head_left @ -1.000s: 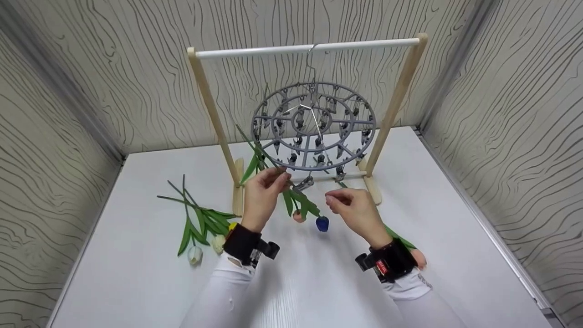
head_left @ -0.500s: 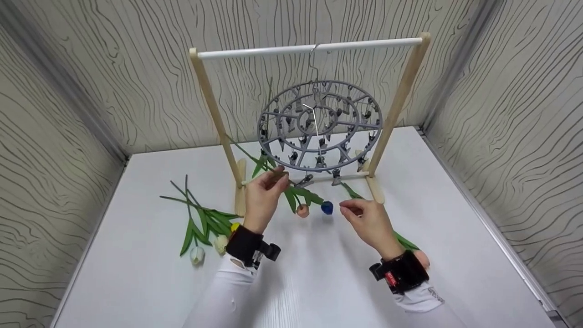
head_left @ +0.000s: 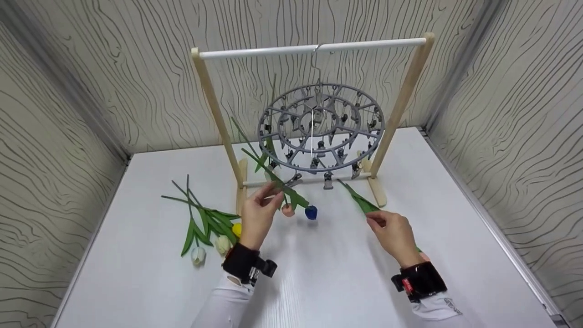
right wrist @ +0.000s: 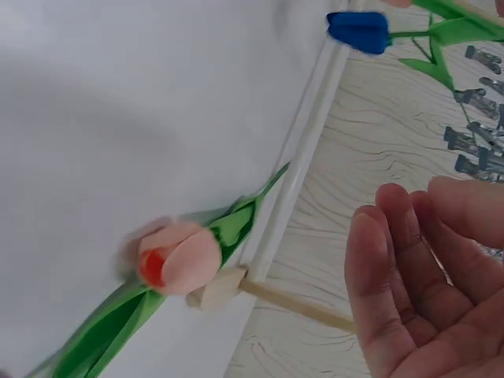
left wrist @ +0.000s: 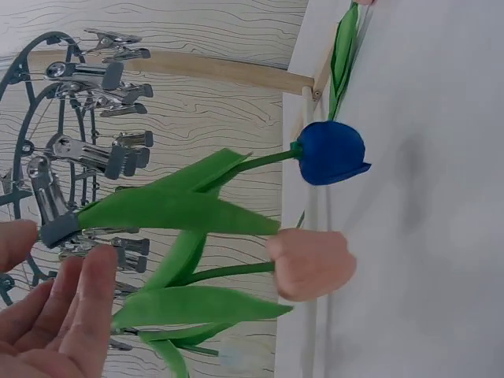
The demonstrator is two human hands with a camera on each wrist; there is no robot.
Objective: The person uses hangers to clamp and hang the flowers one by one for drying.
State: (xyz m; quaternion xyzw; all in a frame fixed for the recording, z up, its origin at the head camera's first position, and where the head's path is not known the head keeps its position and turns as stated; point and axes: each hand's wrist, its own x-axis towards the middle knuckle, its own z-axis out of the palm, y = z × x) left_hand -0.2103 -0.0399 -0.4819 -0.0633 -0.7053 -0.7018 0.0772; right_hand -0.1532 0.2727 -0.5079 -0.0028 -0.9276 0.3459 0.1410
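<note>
Left hand [head_left: 259, 214] gaped near blue artificial tulip [head_left: 311, 212], right hand [head_left: 392, 234] half-curled, both held nothing, pink tulip bloom [head_left: 425, 256] at latter's four o'clock mostly hidden

can't actually read any text here tbh. closest thing is a small red label [head_left: 408, 285] on the black wristband [head_left: 428, 279] just behind the right hand [head_left: 394, 233], pale marks on it but way too small to make out. there's also some grey print [head_left: 452, 306] on the white sleeve [head_left: 432, 310] further back behind that same hand, just as illegible.
</note>
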